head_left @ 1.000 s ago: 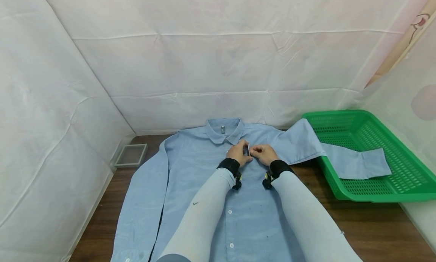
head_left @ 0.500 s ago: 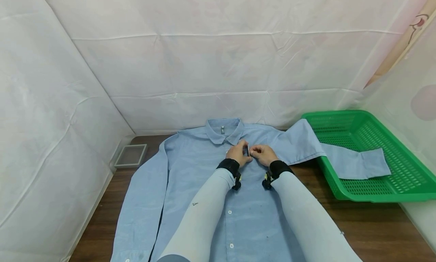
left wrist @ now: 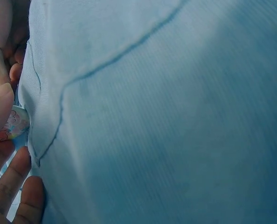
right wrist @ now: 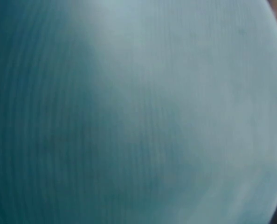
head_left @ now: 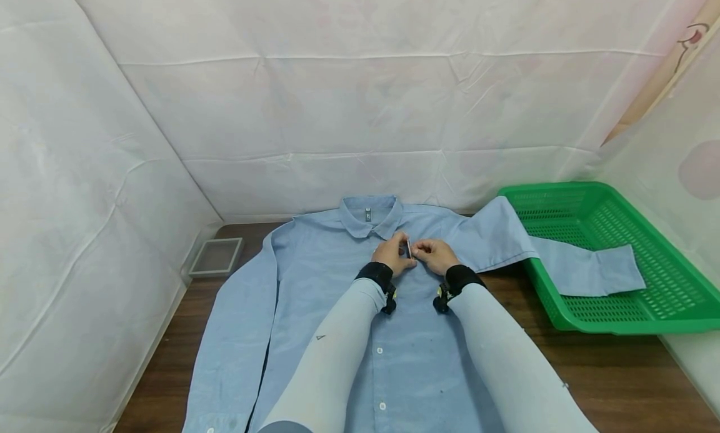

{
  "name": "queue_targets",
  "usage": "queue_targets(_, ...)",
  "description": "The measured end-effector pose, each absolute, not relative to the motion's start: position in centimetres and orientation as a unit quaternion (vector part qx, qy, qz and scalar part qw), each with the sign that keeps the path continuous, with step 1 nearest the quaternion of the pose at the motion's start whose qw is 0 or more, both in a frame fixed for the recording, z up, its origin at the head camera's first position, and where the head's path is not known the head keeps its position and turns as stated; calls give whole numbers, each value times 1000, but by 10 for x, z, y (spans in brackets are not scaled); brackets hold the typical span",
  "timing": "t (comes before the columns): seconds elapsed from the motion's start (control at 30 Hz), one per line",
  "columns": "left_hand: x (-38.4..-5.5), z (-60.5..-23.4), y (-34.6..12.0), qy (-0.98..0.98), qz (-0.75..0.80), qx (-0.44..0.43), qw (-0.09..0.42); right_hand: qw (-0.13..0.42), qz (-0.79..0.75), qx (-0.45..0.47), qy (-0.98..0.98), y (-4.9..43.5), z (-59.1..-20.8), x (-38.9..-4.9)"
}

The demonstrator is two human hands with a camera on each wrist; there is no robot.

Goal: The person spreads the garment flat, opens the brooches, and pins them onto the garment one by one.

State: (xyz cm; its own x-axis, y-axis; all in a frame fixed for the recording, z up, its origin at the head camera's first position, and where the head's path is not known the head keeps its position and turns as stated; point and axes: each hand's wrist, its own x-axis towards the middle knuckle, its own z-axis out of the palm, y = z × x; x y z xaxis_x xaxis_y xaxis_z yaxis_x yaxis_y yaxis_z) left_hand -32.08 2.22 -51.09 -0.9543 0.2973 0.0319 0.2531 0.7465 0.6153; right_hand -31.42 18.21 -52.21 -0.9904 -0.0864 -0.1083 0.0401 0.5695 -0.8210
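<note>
A light blue button-up shirt (head_left: 326,283) lies spread front side up on the wooden table. On its chest, right of the button line, both hands meet at a small round badge (left wrist: 18,122) with a colourful printed face. From the head the badge stands upright, almost edge-on. My left hand (head_left: 392,254) grips it between thumb and index finger. On the other side my right hand (head_left: 435,255) pinches close at the badge's back with thumb and forefinger; its fingertips partly hide what they pinch. Blurred light blue cloth (right wrist: 143,112) fills the right wrist view.
A green plastic basket (head_left: 568,320) stands at the right, and the shirt's sleeve (head_left: 596,270) hangs over its rim into it. A small grey-framed tray (head_left: 216,257) sits at the back left. White sheeting (head_left: 337,108) walls the back and sides.
Almost nothing differs. My left hand and the badge have shifted very slightly left and tilted a little; the right hand stays in place.
</note>
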Motion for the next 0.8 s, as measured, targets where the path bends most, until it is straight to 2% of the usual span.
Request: queue_targets(0.8, -316, -511, 22, 937, 311, 158, 32, 62, -444, -38, 893, 184, -520, -313)
